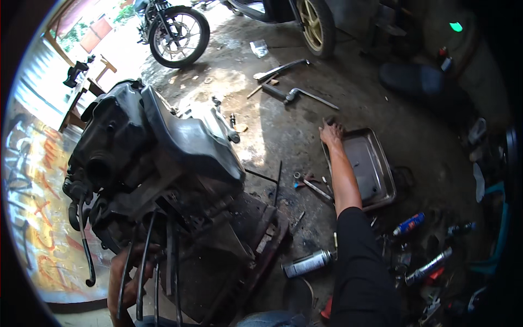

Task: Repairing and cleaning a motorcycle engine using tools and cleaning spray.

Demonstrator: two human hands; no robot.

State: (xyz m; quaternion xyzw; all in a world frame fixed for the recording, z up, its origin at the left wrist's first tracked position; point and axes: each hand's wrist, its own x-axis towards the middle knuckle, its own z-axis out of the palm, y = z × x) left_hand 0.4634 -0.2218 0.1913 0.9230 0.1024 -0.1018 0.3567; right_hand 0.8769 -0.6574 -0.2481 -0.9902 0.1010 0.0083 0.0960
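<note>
Right hand (331,132): arm outstretched, at the near-left-hand far corner of the metal tray; fingers loosely bent, spread partway; whether they grip the rim or a small dark item, cannot tell.

Metal tray (364,163): shallow, rectangular, on the floor to the right of the machine; raised walls presumably keep contents from scattering.

Left hand (129,275): low, behind dark slender rods (143,272); fingers curled, partly hidden; hold cannot be told. Position suggests steadying or feeling beneath.

Motorcycle assembly (188,141): black moulded body, left of centre, its bulk probably supported by the frame below.

Spray can (308,265): lying on its side, near the right sleeve, likely for easy reach.

Angled wrench (313,98): on the floor beyond the tray, apparently set aside clear of the hands.
</note>
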